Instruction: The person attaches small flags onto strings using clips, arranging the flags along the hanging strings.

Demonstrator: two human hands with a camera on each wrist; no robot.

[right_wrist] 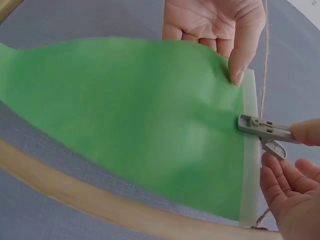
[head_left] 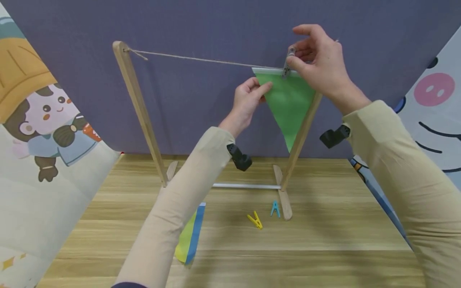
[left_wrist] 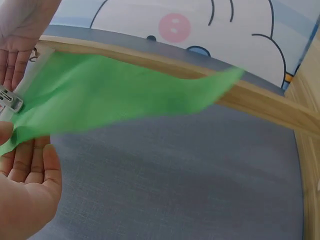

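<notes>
A green triangular pennant (head_left: 292, 98) with a white top band hangs at the string (head_left: 201, 60), near the right wooden post. My left hand (head_left: 247, 100) pinches its upper left edge between thumb and fingers. With thumb and fingertips my right hand (head_left: 327, 66) holds a grey clothespin (right_wrist: 264, 129) by its handles. In the right wrist view the clothespin's tip lies over the white band and the upper green cloth. The pennant's point hangs loose, curling in the left wrist view (left_wrist: 225, 82).
The wooden frame's left post (head_left: 138, 102) and right post (head_left: 306, 124) stand on the table (head_left: 324, 224), joined low down by a white rod (head_left: 248, 186). Before it lie a yellow clothespin (head_left: 255, 220), a blue clothespin (head_left: 275, 209) and a yellow-and-blue cloth (head_left: 194, 236), partly behind my left sleeve.
</notes>
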